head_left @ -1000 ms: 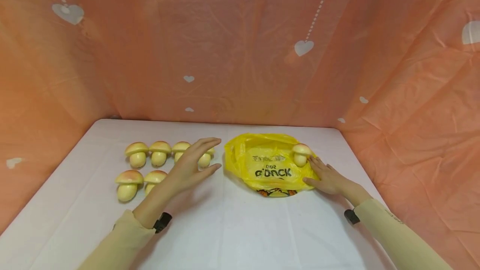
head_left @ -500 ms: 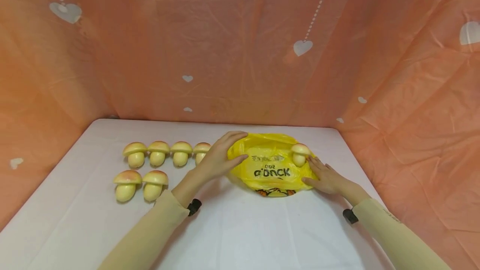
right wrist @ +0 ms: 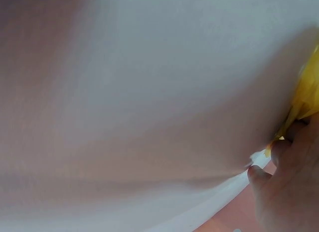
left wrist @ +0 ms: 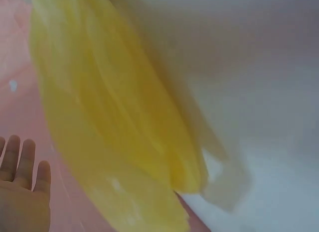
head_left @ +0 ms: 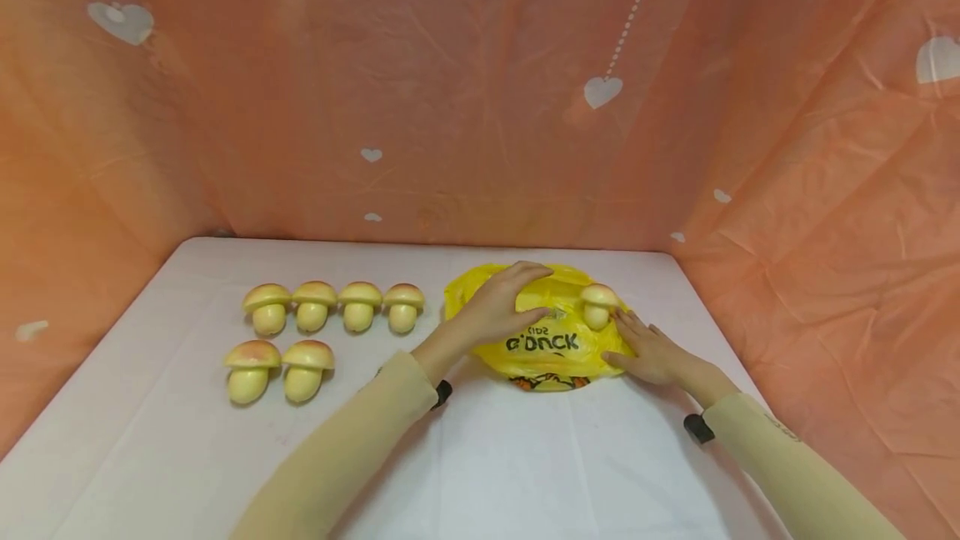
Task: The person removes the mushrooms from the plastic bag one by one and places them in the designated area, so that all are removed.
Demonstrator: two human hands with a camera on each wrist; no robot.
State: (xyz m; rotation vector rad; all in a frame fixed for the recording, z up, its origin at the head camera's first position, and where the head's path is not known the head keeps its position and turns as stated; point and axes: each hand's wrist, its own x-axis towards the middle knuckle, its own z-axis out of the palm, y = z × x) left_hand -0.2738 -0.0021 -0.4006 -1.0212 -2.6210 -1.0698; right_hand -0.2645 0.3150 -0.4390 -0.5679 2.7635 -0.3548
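A yellow plastic bag [head_left: 551, 361] with dark lettering lies flat on the white table. One toy mushroom [head_left: 597, 307], pale-stemmed with a reddish cap, lies at the bag's right side. My left hand [head_left: 498, 307] is over the left half of the bag, thumb and fingers apart with nothing between them, pointing toward that mushroom. In the left wrist view, crumpled yellow bag plastic [left wrist: 114, 117] fills the middle, beside the straight fingers [left wrist: 25, 162]. My right hand [head_left: 648, 351] rests at the bag's right edge, fingers extended, fingertips right beside the mushroom.
On the left of the table [head_left: 180, 457] stand two rows of similar mushrooms: several in the back row [head_left: 360, 307] and two in the front row [head_left: 249, 372]. Behind and along the sides hangs an orange cloth [head_left: 480, 123] with white hearts.
My left hand has moved right, from beside the back-row mushrooms to over the yellow bag. The right hand, the bag and the mushrooms have stayed in place.
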